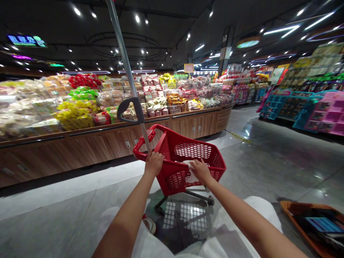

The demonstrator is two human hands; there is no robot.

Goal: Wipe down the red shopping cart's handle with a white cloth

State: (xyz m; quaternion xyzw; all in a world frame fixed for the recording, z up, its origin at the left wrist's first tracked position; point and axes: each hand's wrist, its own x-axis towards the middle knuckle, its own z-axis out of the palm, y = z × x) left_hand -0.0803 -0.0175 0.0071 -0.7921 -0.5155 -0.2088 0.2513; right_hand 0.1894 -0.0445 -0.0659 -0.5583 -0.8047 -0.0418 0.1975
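A red plastic shopping cart [192, 149] stands in front of me, with honeycomb holes in its basket walls. My left hand [154, 164] is closed on the cart's near rim, beside its handle, where a metal pole [124, 50] comes down. This pole leans to the left and carries a dark grey loop handle [138, 109]; whether my left fingers also touch it, I cannot tell. My right hand [201, 171] presses a white cloth [191, 175] against the near side rim of the basket, its fingers curled over the edge.
A long wood-panelled counter [150, 132] piled with packaged snacks [80, 107] runs behind the cart. To the right are blue and pink display racks [279, 104]. A brown basket [290, 215] holding dark items and a lit screen [324, 225] sits on the floor at lower right.
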